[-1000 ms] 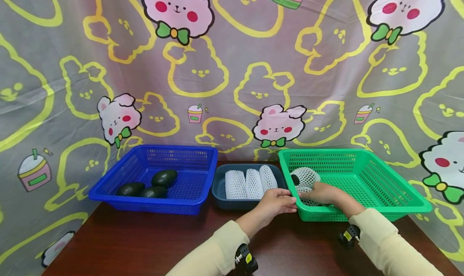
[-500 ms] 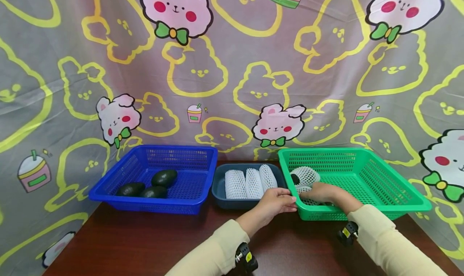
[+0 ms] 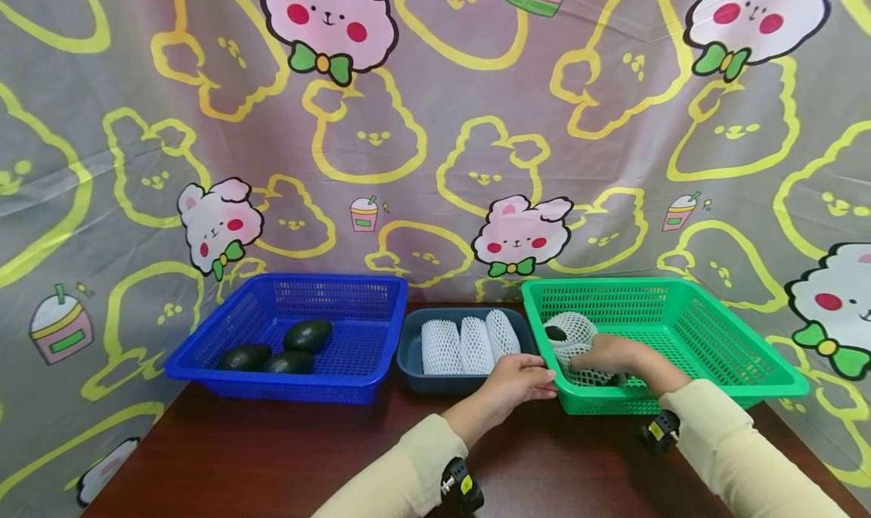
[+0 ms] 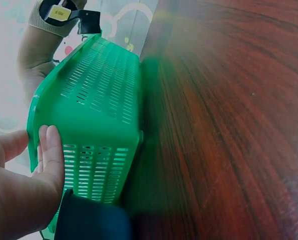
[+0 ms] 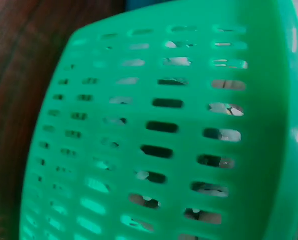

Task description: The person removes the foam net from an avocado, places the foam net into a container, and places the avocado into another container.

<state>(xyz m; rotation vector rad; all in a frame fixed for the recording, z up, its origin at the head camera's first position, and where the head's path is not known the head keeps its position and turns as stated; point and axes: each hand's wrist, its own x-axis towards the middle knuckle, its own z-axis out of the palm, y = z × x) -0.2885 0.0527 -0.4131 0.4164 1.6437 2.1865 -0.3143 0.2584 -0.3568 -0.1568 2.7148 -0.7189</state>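
My right hand (image 3: 608,355) is inside the green basket (image 3: 742,329) at its near left corner. Its fingers are curled over an avocado in white foam netting (image 3: 570,327), dark at the open end. More white netting shows under the palm. My left hand (image 3: 520,376) holds the basket's near left corner; in the left wrist view the left hand (image 4: 23,175) has its thumb on one side of the rim and straight fingers on the outer wall (image 4: 103,100). The right wrist view shows only the basket wall (image 5: 164,125), with white netting behind the slots.
A dark blue tray (image 3: 408,352) between the baskets holds three white foam nets (image 3: 469,344). At the left, a blue basket (image 3: 354,386) contains three bare dark avocados (image 3: 308,335). All stand on a brown wooden table (image 3: 272,457) against a cartoon-print cloth backdrop.
My right hand has shifted slightly back and up over the netted avocado in the green basket. The left hand has stayed at the basket's corner.
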